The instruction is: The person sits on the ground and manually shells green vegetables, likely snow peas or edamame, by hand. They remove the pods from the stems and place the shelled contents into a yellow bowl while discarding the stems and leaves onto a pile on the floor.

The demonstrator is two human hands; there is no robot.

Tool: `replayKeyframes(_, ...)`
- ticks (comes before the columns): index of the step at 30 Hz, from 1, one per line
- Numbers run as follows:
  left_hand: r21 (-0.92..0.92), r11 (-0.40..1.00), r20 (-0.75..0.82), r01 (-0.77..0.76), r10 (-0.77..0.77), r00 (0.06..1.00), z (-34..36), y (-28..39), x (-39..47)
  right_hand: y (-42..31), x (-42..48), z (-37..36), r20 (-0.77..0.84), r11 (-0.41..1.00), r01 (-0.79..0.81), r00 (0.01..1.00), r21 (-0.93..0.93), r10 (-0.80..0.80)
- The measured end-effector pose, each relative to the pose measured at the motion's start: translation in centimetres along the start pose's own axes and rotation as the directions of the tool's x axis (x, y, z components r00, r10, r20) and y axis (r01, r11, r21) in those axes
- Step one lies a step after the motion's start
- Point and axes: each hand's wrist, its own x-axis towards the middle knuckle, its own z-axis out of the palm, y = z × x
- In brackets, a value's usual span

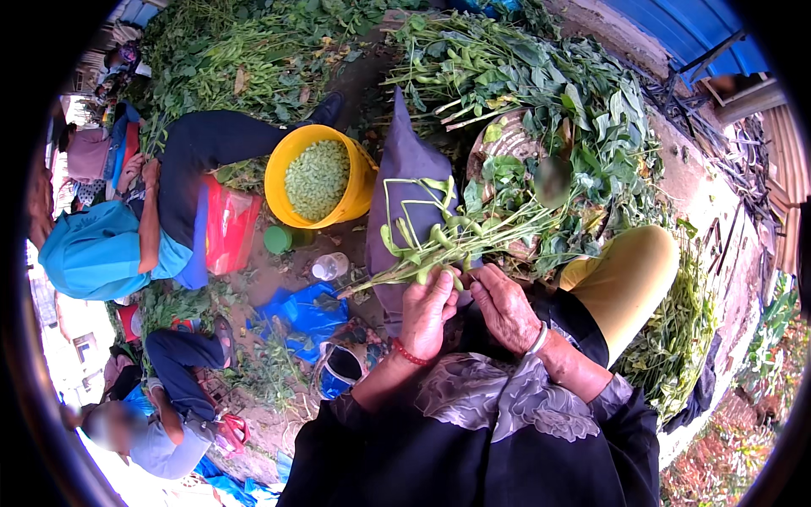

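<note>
My left hand point(429, 312), with a red bead bracelet at its wrist, grips a green bean pod point(451, 276) between thumb and fingers. Close beside it on the right, my right hand point(505, 308), a pale bangle at the wrist, is pinched at the pod's end; whether it holds something small cannot be made out. A bundle of cut bean stalks with pods point(469, 239) lies across my lap just beyond both hands, over the dark purple cloth on my leg point(405, 161). Up and to the left, a yellow bucket point(277, 171) holds many shelled green beans point(319, 179).
Leafy bean plants point(507, 70) are heaped ahead and to the right, partly over a round woven item point(485, 142). A clear plastic container point(330, 266), a green-lidded jar point(277, 239), a blue plastic bag point(304, 317) and a blue pail point(336, 377) stand or lie left. Two people point(108, 250) point(171, 443) sit further left.
</note>
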Motion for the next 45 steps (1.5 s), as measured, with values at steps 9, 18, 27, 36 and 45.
replayKeyframes(9,0.144,0.983,-0.054,-0.111,0.120,0.991,0.7,-1.1,0.1,-0.7,-0.7,-0.7,0.145,0.979,-0.176,0.976,0.104,0.161)
replayKeyframes(18,0.108,0.994,0.090,-0.026,0.016,0.996,-0.6,0.3,0.4,0.1,-0.5,-0.1,0.255,0.828,-0.413,0.907,0.379,0.336)
replayKeyframes(27,0.140,0.990,0.174,0.031,-0.055,0.983,-1.6,0.9,0.7,-0.2,-0.1,-0.5,0.311,0.653,-0.538,0.842,0.532,0.441)
replayKeyframes(36,-0.112,0.978,0.238,0.178,-0.148,0.960,-3.1,0.3,1.4,-0.4,5.2,-2.5,-0.213,0.964,-0.013,0.976,-0.266,-0.045)
replayKeyframes(45,-0.212,0.899,0.383,0.384,-0.285,0.879,-3.3,1.0,1.3,0.1,8.7,-1.4,-0.049,0.907,0.085,0.992,-0.413,-0.115)
